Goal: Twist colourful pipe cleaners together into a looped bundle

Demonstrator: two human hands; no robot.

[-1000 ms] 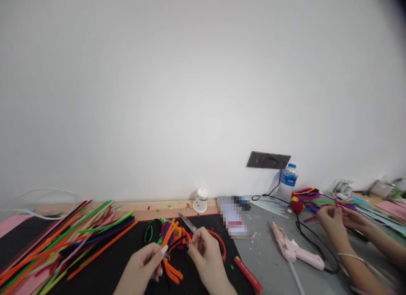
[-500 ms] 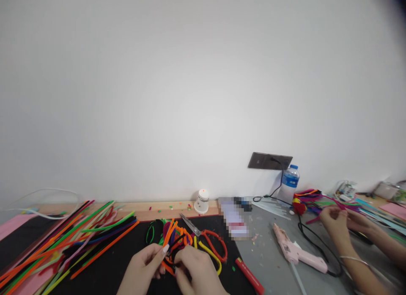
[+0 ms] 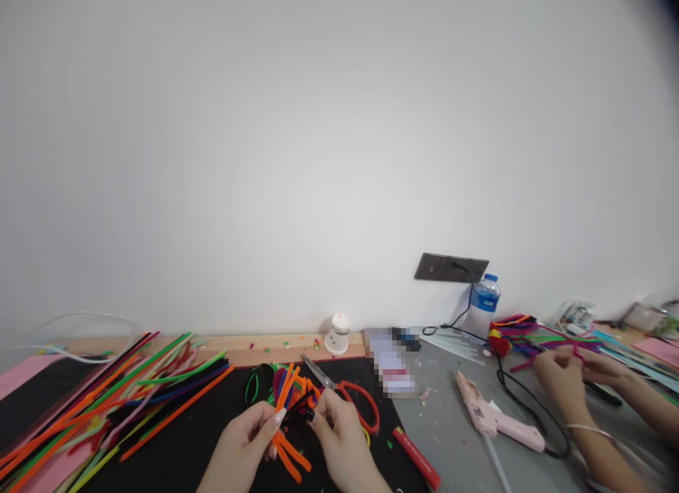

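My left hand (image 3: pixel 242 442) is closed, pinching several orange pipe cleaners (image 3: pixel 291 459) at their middle, so their ends stick out above and below the fingers. Beside it, my right hand (image 3: pixel 342 436) pinches a dark pipe cleaner (image 3: pixel 300 409) that stretches across to the orange ones; whether it is wound around them I cannot tell. Just behind my hands lies a heap of bent coloured pipe cleaners (image 3: pixel 259 384). Scissors with red handles (image 3: pixel 371 402) rest beyond my right hand, blades pointing up and left.
Loose pipe cleaners (image 3: pixel 175 414) spread over the black mat at left. A white paper cup (image 3: pixel 337 336) stands by the wall. To the right are a red stick-shaped object (image 3: pixel 416 456), a pink glue gun (image 3: pixel 491 419), a water bottle (image 3: pixel 484 305) and a co-worker's hands (image 3: pixel 562 376).
My right hand has moved slightly right and up, drawing the dark pipe cleaner out from the orange bundle. The lower orange ends now show below my left hand, which stays almost in place.
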